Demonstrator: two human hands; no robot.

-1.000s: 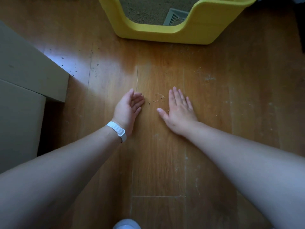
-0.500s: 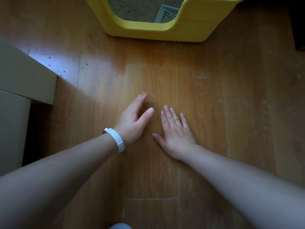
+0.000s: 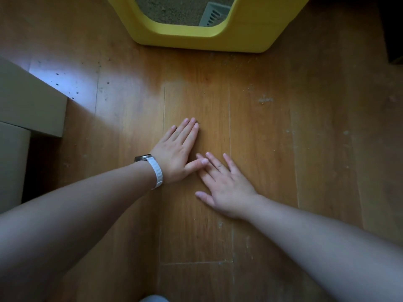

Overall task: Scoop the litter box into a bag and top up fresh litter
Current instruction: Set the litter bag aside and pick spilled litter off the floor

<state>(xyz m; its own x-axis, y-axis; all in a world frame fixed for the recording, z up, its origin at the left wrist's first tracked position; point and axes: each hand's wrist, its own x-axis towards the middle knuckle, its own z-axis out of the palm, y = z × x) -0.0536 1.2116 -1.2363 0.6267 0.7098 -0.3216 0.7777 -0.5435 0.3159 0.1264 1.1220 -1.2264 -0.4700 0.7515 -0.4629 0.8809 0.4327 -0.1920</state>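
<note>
Warm brown wooden floorboards (image 3: 272, 149) fill the view, dim except for a pale patch of daylight at the left where dark specks lie. At the top edge stands the yellow plastic litter box (image 3: 196, 40), its low entry lip facing the person. Inside it are grey-tan litter (image 3: 174, 9) and a pale slotted scoop (image 3: 214, 15) lying on the fill.

The left hand (image 3: 176, 149), with a white ribbed wristband (image 3: 157, 173) behind it, lies palm down on the boards with its fingers straight and close together. The right hand (image 3: 226, 186) lies flat just beside it, fingers spread, and the left thumb touches its fingertips. Neither hand has hold of anything. Whether any grains sit under the palms cannot be told.

As for progress, the litter surface that shows looks even, and no bag or supply of fresh litter is in view, so the scooping and topping up cannot be confirmed either way. The hands seem occupied with tidying spilled grains, and a small pale scatter of crumbs (image 3: 265, 99) to the right is left on the floor, with more along the box's front.

Room to move is generous ahead and to the right. On the left, plain brown cardboard boxes (image 3: 28, 101) hem in that arm's sweep.
</note>
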